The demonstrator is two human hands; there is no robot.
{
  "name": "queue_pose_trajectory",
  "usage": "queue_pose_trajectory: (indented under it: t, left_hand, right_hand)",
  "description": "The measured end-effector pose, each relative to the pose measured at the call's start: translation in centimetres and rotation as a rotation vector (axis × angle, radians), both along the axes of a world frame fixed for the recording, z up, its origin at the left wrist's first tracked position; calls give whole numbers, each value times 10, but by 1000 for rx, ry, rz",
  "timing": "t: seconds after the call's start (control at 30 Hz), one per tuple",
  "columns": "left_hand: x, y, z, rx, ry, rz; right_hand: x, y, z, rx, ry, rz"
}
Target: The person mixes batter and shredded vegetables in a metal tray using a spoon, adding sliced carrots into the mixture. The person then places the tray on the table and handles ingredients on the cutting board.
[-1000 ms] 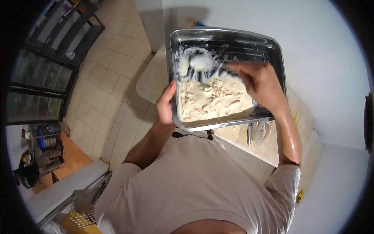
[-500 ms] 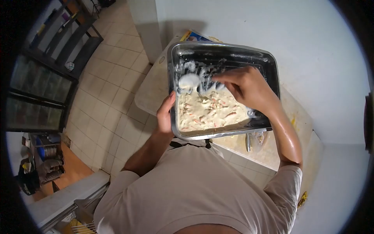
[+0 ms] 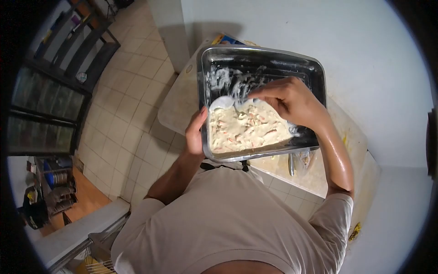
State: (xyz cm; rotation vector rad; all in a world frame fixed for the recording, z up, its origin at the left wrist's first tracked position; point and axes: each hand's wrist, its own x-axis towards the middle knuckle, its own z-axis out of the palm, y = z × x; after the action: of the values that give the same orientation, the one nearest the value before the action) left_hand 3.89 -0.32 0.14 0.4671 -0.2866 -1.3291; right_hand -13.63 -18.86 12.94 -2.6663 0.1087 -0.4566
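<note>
A deep metal baking pan [image 3: 264,51] is held in front of my body, above a counter. Its near left part holds a creamy pale mixture [image 3: 248,130] with orange shreds in it, and white smears streak the dark far side. My left hand [image 3: 195,134] grips the pan's left wall, thumb over the rim. My right hand [image 3: 292,101] reaches into the pan with fingers pinched on the handle of a spoon [image 3: 222,102]. The spoon's whitish, coated bowl rests at the mixture's far left edge. Part of the handle is hidden by my fingers.
The counter [image 3: 175,102] runs beneath the pan along a white wall [image 3: 273,27]. A clear plastic bag [image 3: 303,160] and a metal utensil handle [image 3: 291,164] lie near its front. Behind the pan is a blue and yellow packet [image 3: 226,40]. Dark shelves [image 3: 86,43] stand across the tiled floor.
The spoon's bowl has moved slightly toward me, from the smeared area to the mixture's edge. The pan has shifted a little away from me. My left hand keeps its hold.
</note>
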Motion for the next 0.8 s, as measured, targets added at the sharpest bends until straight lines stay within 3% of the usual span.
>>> queue_pose_trajectory:
  t: [0.2, 0.3, 0.5, 0.67, 0.8]
  left_hand:
    - [3, 0, -1, -64, -12, 7]
    - [5, -3, 4, -86, 5, 9]
    - [1, -6, -10, -182, 90, 10]
    - [-4, -12, -25, -215, -15, 103]
    - [-14, -17, -28, -233, -126, 206]
  right_hand:
    - [1, -1, 2, 242, 135, 19]
    - [-1, -2, 9, 351, 67, 75]
    - [-48, 14, 30, 214, 187, 15]
    - [-101, 8, -4, 153, -138, -354]
    - [-121, 2, -24, 58, -170, -686]
